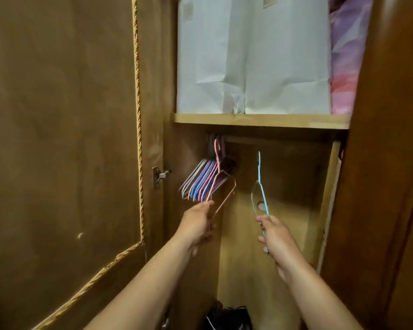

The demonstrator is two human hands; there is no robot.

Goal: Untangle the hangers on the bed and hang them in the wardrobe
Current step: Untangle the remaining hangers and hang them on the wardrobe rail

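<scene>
Inside the open wooden wardrobe, several coloured hangers [198, 183] hang bunched at the left end of the rail under the shelf. My left hand [197, 222] grips the lower edge of a pink hanger [221, 179], whose hook reaches up beside the bunch near the rail. My right hand [273, 234] holds a light blue hanger [260, 184] by its lower part, seen edge-on, with its hook pointing up below the rail and touching nothing.
A wooden shelf [260, 121] above the rail carries white paper bags [253, 55] and a pink-purple bundle [346, 55]. The open wardrobe door [62, 139] with cord trim fills the left; its hinge [160, 176] sits beside the hangers. Dark items [227, 317] lie on the wardrobe floor.
</scene>
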